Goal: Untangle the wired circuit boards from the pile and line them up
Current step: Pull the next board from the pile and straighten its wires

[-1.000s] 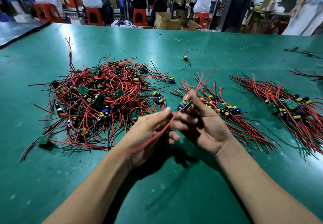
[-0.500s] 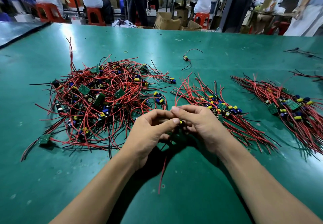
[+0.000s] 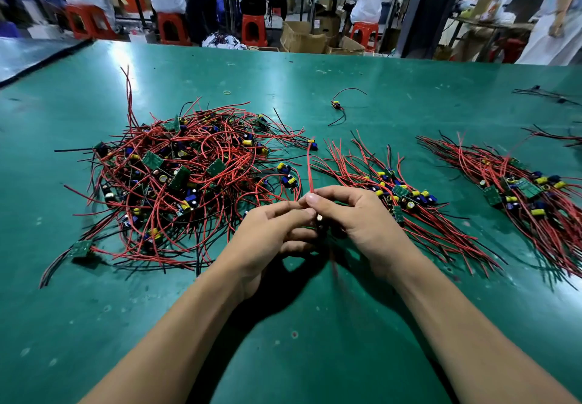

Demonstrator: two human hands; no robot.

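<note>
Swung upward since before, one wire [image 3: 310, 167] is pinched by the left hand [image 3: 271, 230] and right hand [image 3: 356, 217], between pile [image 3: 189, 183] and row [image 3: 400, 195]. Its leads are best pulled straight before laying.

Pile [image 3: 189, 183] left, row [image 3: 409, 202] right (open table [image 3: 299, 356] nearer).

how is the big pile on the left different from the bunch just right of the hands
The left pile is a tangled mound, red wires looping every way; the middle bunch lies flatter, wires roughly parallel. The left pile spreads wide; the middle bunch is a narrow strip with boards gathered in a band. Both are green boards with red and black wires.
</note>
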